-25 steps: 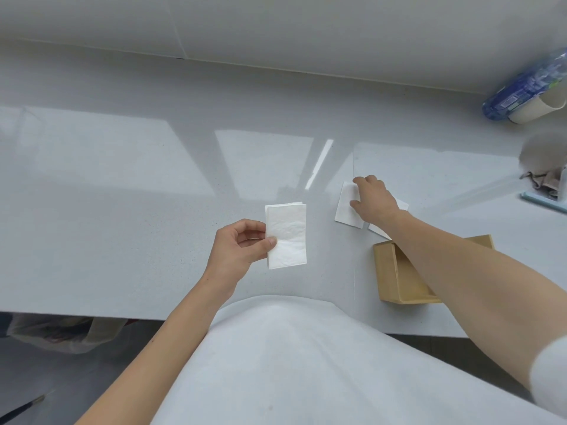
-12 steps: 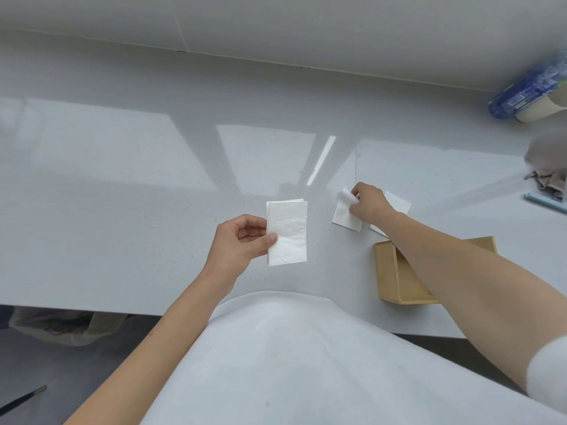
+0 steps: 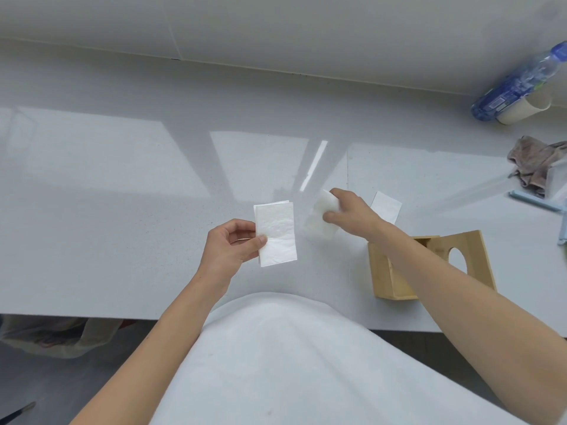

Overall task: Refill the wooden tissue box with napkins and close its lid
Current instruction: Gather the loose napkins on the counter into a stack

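My left hand (image 3: 233,246) pinches a small stack of folded white napkins (image 3: 277,234) by its left edge, held above the grey counter. My right hand (image 3: 349,214) grips another folded napkin (image 3: 322,217), blurred, lifted off the counter just right of the stack. One more napkin (image 3: 386,207) lies flat behind my right wrist. The wooden tissue box (image 3: 386,271) stands open near the counter's front edge under my right forearm, its lid (image 3: 466,256) with an oval hole tilted up on the right side.
At the far right are a plastic water bottle (image 3: 515,84) lying beside a cream cup (image 3: 524,110), a crumpled grey cloth (image 3: 534,164) and a light blue tool (image 3: 534,200). The counter's front edge (image 3: 92,315) runs below my hands.
My right hand has picked a napkin off the counter and carried it left toward the stack. The left hand holds the stack nearly still. The view shifted, showing the box lid.
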